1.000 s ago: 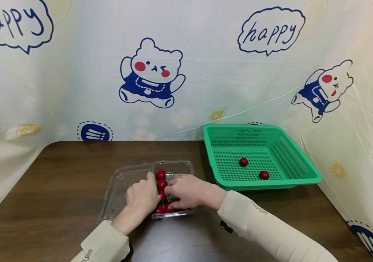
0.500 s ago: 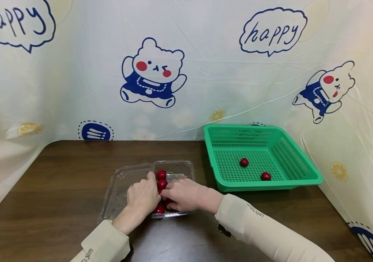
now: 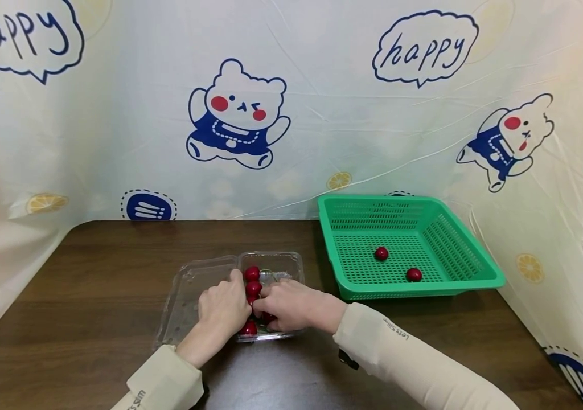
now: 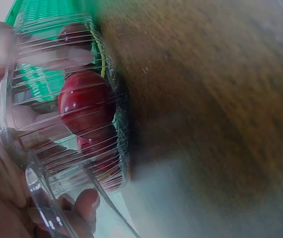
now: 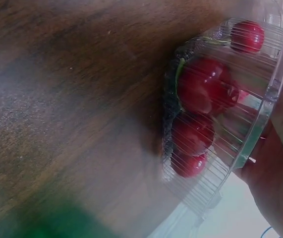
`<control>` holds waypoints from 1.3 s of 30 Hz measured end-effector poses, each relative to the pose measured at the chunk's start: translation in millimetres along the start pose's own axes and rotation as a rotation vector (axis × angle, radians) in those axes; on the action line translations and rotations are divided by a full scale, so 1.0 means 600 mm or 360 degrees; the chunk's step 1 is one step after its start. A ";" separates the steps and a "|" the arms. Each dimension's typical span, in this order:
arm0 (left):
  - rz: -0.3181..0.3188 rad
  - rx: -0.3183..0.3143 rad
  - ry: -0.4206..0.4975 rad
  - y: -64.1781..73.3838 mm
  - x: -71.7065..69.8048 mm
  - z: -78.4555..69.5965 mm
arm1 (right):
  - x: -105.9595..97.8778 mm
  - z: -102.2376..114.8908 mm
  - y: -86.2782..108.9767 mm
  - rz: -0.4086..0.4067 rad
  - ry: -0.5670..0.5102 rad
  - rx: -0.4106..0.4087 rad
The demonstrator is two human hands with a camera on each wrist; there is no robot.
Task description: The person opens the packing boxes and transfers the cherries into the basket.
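A clear plastic clamshell box [image 3: 296,262] lies on the table with its lid [image 3: 181,290] folded open to the left. Several red cherries [image 3: 253,273] line its left side, some with green stems. My left hand [image 3: 222,307] grips the box at the hinge side, its thumb [image 4: 86,203] curled by the plastic edge in the left wrist view. Reaching into the box, my right hand [image 3: 291,304] has thumb and fingers around a cherry [image 3: 268,318] near the front wall. Its fingertips are partly hidden. Through the ribbed wall, a large cherry [image 5: 205,85] shows in the right wrist view.
A green perforated basket [image 3: 476,283] stands right of the box. Two cherries lie apart inside it, one farther back [image 3: 381,253] and one nearer the front [image 3: 414,275]. A printed cloth [image 3: 322,114] hangs behind the brown wooden table [image 3: 91,296].
My right hand has shifted slightly left and forward within the box, its thumb and fingers closing around a front cherry. My left hand has stayed at the hinge side.
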State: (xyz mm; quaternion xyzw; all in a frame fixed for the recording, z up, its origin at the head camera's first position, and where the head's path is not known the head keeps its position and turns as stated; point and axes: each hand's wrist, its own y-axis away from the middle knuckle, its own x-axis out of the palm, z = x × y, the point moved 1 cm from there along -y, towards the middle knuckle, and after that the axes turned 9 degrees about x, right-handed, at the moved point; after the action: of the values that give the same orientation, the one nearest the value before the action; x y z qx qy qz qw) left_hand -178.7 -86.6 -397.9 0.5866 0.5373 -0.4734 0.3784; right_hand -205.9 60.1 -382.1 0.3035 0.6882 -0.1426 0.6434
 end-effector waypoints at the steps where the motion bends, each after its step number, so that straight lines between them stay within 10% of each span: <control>1: -0.0001 0.0002 0.0001 0.000 0.000 0.000 | 0.000 0.000 0.000 0.0006 0.0005 0.0001; 39: -0.0013 -0.0004 0.0003 0.000 0.003 0.001 | 0.017 -0.006 0.000 -0.0064 -0.0091 -0.0069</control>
State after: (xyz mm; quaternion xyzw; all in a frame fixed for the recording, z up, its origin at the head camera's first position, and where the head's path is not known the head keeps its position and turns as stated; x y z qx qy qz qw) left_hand -179.1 -86.9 -399.8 0.5845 0.5406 -0.4736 0.3766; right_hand -208.7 64.9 -391.5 0.2714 0.6784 -0.1491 0.6662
